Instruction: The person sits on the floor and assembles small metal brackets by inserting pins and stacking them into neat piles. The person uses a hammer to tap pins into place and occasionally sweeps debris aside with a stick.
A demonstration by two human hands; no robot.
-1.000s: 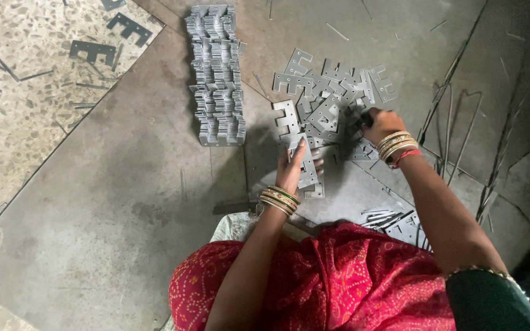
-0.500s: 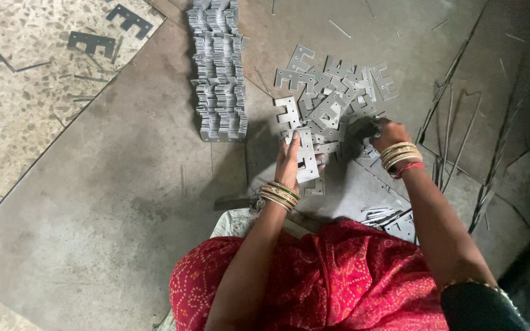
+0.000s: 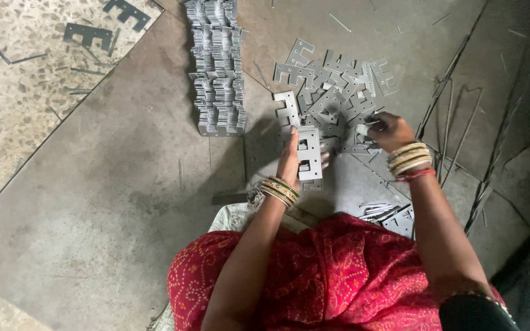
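My left hand point(image 3: 289, 160) holds a small stack of flat grey E-shaped metal plates point(image 3: 308, 153) upright against the floor, fingers along its left side. My right hand point(image 3: 389, 130) is closed on a single metal plate point(image 3: 363, 127) at the near edge of a loose heap of the same plates point(image 3: 332, 92). Both wrists wear bangles. My red patterned clothing point(image 3: 332, 276) fills the bottom of the view.
A long, neatly stacked row of plates point(image 3: 218, 67) lies on the grey floor sheet point(image 3: 111, 184) to the left of the heap. Thin metal strips point(image 3: 461, 122) lie at the right. More plates point(image 3: 394, 214) sit near my right knee. Two dark plates point(image 3: 87, 34) rest on the speckled floor.
My right hand has moved a little down and right at the heap's edge and closed on a plate. My left hand keeps the stack steady in the same spot.
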